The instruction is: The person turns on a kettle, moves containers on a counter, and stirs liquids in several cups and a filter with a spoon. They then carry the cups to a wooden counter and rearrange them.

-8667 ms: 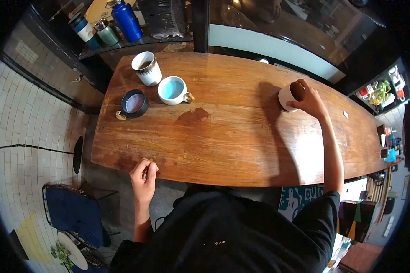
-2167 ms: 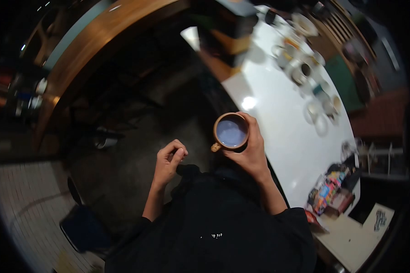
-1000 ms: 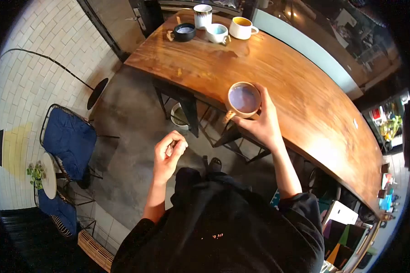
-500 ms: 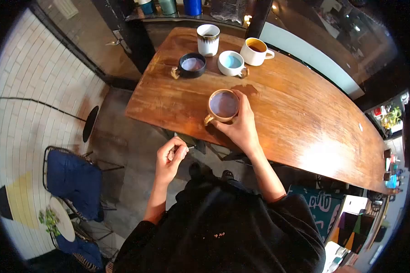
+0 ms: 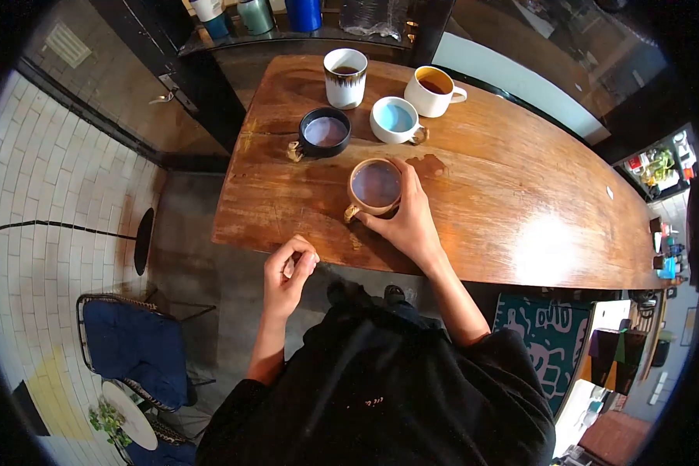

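My right hand (image 5: 405, 221) grips a tan mug (image 5: 373, 187) with a pale lilac inside, held at the wooden table (image 5: 520, 186) near its front edge. Whether the mug rests on the wood, I cannot tell. My left hand (image 5: 288, 273) hangs just off the table's front edge, fingers curled into a loose fist with nothing visible in it. Beyond the tan mug stand a black mug (image 5: 323, 133), a white mug with a blue inside (image 5: 394, 120), a tall white cup (image 5: 345, 77) and a white mug with a yellow inside (image 5: 432, 90).
A dark wet stain (image 5: 429, 165) marks the wood right of the tan mug. Bottles (image 5: 303, 13) stand on a shelf behind the table. A blue-cushioned chair (image 5: 136, 348) sits at lower left on the floor, beside a white tiled wall (image 5: 46, 194).
My right hand has carried the tan mug from in front of my body to the table, close to the other mugs. The left hand has kept its curled pose.
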Action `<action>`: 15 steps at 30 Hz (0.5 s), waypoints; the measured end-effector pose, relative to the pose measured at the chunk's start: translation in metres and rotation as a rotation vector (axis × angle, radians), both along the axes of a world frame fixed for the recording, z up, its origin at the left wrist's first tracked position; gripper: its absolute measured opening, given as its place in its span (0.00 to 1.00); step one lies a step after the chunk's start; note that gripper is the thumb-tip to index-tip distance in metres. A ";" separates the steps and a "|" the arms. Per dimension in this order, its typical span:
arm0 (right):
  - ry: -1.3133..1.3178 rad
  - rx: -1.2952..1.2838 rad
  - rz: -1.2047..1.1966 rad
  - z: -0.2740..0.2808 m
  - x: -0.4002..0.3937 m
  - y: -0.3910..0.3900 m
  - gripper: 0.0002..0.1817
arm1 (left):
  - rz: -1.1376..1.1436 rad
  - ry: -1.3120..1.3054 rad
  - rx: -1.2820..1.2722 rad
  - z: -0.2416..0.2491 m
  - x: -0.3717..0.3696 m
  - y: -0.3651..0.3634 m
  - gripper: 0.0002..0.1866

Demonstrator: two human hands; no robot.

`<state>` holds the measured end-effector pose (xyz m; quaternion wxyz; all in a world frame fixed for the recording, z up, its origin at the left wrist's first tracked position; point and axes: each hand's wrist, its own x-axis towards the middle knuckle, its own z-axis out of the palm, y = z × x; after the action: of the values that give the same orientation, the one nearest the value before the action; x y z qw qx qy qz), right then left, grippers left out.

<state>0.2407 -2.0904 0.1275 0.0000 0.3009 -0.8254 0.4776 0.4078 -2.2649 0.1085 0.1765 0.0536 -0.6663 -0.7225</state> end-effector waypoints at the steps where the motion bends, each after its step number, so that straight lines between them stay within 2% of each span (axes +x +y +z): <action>1: 0.000 0.000 -0.006 0.000 0.000 0.001 0.51 | -0.004 -0.011 0.012 0.000 -0.001 -0.001 0.06; 15: -0.050 -0.010 0.038 0.005 -0.007 0.006 0.52 | -0.024 -0.025 0.021 -0.002 -0.003 -0.003 0.06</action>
<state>0.2341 -2.0848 0.1321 -0.0280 0.3043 -0.8170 0.4890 0.4048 -2.2683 0.1063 0.1588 0.0565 -0.6613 -0.7310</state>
